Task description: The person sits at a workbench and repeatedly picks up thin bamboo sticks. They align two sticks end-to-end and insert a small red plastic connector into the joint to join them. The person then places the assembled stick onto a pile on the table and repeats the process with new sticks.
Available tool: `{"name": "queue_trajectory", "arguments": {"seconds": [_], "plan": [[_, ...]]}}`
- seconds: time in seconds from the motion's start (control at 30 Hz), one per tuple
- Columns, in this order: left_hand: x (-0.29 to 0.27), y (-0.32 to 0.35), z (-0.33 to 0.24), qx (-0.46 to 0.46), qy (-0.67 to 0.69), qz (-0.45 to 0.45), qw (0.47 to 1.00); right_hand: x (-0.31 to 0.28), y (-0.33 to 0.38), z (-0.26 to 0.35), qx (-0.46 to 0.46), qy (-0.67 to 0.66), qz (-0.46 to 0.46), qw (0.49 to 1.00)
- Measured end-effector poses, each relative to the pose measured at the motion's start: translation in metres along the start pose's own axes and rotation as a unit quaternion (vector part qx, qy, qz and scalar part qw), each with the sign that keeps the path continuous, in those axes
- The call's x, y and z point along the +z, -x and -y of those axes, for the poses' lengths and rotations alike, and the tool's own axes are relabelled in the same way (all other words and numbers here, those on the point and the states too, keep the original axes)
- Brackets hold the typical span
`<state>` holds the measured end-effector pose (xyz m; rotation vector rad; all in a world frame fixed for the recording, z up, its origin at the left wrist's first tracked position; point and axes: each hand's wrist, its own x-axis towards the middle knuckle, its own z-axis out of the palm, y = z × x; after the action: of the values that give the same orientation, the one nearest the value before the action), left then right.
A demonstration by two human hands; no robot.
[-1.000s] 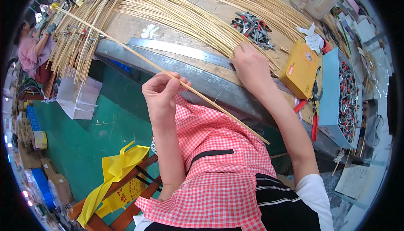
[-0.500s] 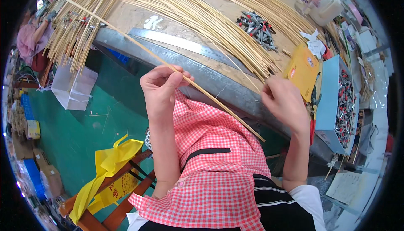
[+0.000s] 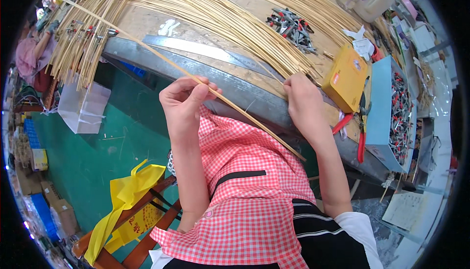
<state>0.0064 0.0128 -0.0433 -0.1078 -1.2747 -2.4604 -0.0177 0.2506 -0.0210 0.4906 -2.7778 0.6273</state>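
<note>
My left hand (image 3: 183, 100) pinches a long, thin bamboo stick (image 3: 245, 116) between thumb and fingers. It slants from the far left of the table down to the front of my checked apron. Over the table edge, my right hand (image 3: 304, 100) is closed, fingertips at the near end of a second thin bamboo stick (image 3: 268, 70); the hand hides that end. A large bundle of bamboo sticks (image 3: 230, 26) lies just beyond it. A steel ruler (image 3: 196, 46) rests along the table's front edge.
Black-and-red spring clamps (image 3: 292, 30) are heaped on the table; a blue box (image 3: 382, 117) holds many more. Beside my right hand are a yellow box (image 3: 346, 78) and red-handled pliers (image 3: 362, 127). Clamped sticks (image 3: 81, 44) overhang at left, near another person's hand (image 3: 53, 26).
My right hand has moved left and slightly nearer, onto the end of the second stick. My left hand still holds its stick, nearly unmoved. The view has shifted slightly.
</note>
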Motion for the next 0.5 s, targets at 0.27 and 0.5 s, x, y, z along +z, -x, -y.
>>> {"name": "queue_trajectory", "arguments": {"seconds": [0.27, 0.5], "plan": [[0.015, 0.005, 0.007, -0.038, -0.007, 0.002, 0.999, -0.045, 0.022, 0.027, 0.211, -0.428, 0.086, 0.874], [0.024, 0.009, 0.011, -0.073, 0.041, 0.011, 0.996, -0.029, 0.03, 0.041, 0.052, -0.335, 0.062, 0.939]]}}
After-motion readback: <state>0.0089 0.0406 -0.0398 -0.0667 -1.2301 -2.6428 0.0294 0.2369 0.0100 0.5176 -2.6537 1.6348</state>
